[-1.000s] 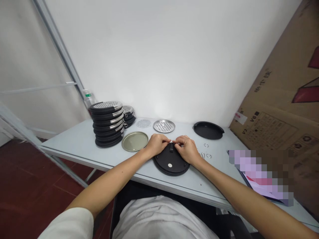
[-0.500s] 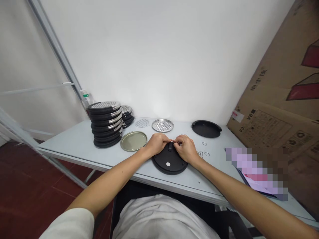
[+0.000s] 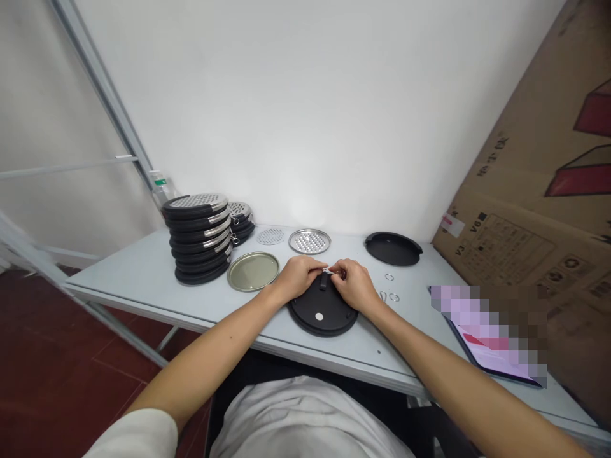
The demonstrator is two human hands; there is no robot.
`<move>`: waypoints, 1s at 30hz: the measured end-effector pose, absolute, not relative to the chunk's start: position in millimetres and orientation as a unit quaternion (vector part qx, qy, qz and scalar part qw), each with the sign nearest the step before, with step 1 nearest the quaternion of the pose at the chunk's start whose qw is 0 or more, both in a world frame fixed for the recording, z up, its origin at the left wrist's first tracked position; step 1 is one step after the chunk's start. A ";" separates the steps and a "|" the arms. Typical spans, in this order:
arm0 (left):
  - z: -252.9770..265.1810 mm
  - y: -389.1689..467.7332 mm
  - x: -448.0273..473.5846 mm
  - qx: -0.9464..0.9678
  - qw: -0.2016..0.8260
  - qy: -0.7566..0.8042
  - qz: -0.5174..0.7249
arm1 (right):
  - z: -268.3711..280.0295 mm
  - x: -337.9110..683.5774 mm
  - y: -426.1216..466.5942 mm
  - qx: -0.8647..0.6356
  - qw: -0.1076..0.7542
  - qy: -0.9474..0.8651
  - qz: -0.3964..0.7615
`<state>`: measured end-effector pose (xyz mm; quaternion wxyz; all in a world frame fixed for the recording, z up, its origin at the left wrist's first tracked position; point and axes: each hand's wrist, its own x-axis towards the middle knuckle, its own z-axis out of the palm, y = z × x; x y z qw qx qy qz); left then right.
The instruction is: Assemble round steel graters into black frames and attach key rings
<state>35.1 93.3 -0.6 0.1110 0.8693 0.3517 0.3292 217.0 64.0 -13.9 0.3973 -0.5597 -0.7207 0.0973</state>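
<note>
A round black case (image 3: 312,318) lies flat on the table in front of me, with a white dot near its front rim and a short black strap (image 3: 323,282) at its far side. My left hand (image 3: 300,277) is closed in a pinch at the strap's far end. Opposite it, my right hand (image 3: 354,284) pinches at the same spot. A small silvery metal piece (image 3: 327,271) shows between the fingertips; its exact shape is partly hidden. Right of my right hand lie thin metal rings (image 3: 394,297) and a small wire clip (image 3: 383,296).
A tall stack of black-rimmed round graters (image 3: 198,242) stands left, with a shorter stack (image 3: 242,219) behind. A greenish round lid (image 3: 252,272), a perforated disc (image 3: 270,236), a grater plate (image 3: 310,242) and a black tray (image 3: 394,248) lie around. A tablet (image 3: 482,340) and cardboard box (image 3: 520,222) are right.
More of the silvery metal piece shows between my fingertips. My fingers have shifted slightly at the strap, and the whole view has moved a little. The case stays on the table.
</note>
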 end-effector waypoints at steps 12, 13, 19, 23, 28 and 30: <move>18.5 -1.1 -1.4 0.903 0.118 0.360 0.203 | 0.5 252.9 65.0 -0.557 0.376 -0.709 0.215; 13.1 -6.8 -4.9 0.901 0.127 0.367 0.196 | 1.5 252.5 64.2 -0.553 0.375 -0.709 0.226; -1.4 -5.5 -6.8 0.888 0.103 0.387 0.227 | 4.2 250.3 61.1 -0.549 0.371 -0.691 0.290; 6.4 -0.1 -3.4 0.888 0.094 0.374 0.251 | 7.1 252.5 60.9 -0.537 0.384 -0.670 0.339; 17.8 -2.5 -4.9 0.847 0.170 0.380 0.332 | 17.8 253.6 58.5 -0.520 0.431 -0.625 0.392; 19.3 -3.7 -5.2 0.817 0.199 0.395 0.369 | 22.5 251.7 55.8 -0.505 0.450 -0.597 0.432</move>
